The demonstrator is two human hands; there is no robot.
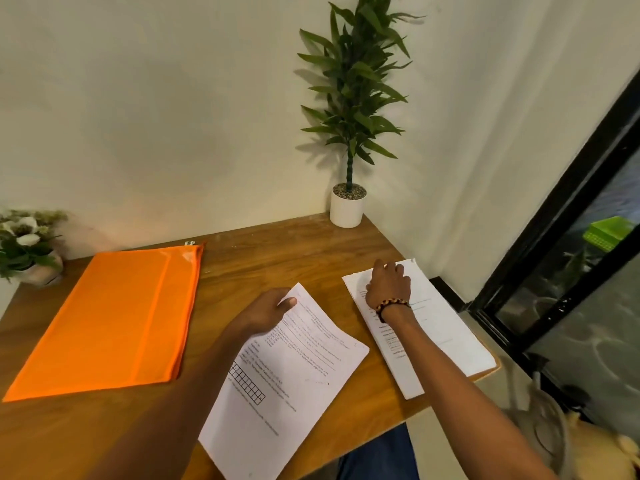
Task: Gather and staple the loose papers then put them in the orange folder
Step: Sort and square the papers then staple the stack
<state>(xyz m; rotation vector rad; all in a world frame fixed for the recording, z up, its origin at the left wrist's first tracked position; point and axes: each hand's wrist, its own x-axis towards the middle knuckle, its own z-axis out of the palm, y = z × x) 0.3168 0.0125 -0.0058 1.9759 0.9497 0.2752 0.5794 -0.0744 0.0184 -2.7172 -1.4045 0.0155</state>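
On the wooden desk (277, 258), gathering is only just starting, with both hands on separate papers.

Right of the orange folder (107, 320), the left hand (266, 311) pinches the far corner of the printed sheet (294, 372), thumb on top, the other fingers hidden underneath. Further right of the folder, by the desk's edge, the right hand (388, 285) presses down on the second paper (426, 327), fingers bent and close together. The two papers lie apart, not stacked! No stapler shows anywhere, so by my read, stacking, stapling and filing all remain. The folder lies flat and looks closed, its zip end towards the wall, nothing visibly in it. A potted plant (348, 206) stands well behind the folder's right side.
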